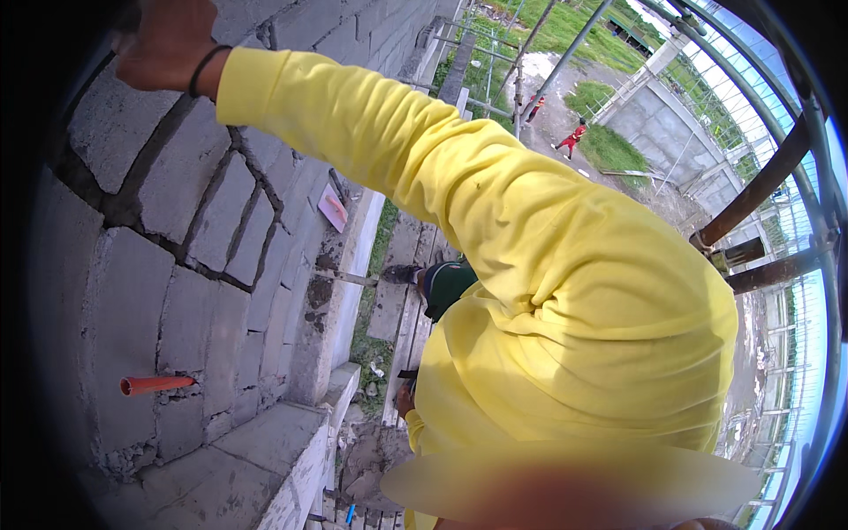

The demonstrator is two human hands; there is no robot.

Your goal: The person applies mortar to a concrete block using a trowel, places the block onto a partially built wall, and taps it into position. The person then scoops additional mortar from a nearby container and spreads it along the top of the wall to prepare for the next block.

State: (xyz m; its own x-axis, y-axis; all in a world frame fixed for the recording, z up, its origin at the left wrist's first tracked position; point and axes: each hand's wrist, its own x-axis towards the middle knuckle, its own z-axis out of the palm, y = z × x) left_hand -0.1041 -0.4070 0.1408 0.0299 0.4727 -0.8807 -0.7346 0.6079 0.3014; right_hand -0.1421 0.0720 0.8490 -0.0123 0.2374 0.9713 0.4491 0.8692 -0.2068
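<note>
My right arm in a yellow sleeve reaches across to the grey block wall (190, 309) on the left. My right hand (168, 49), with a dark band round its wrist, is closed against the upper wall; whatever it holds, if anything, is lost in the dark rim. Below it, wide dark joints run between the blocks. My left hand (405, 399) shows only in part beside my torso, near a small dark thing (408, 374); its fingers are mostly hidden. A pink plastering float (333, 209) rests by the wall's base.
An orange pipe stub (157, 385) juts from the wall. Concrete ledges (291, 442) and planks (411, 327) lie below. Scaffold tubes (786, 177) cross the right side. Another person in red (572, 137) walks on the ground beyond. A small blue object (351, 512) lies low down.
</note>
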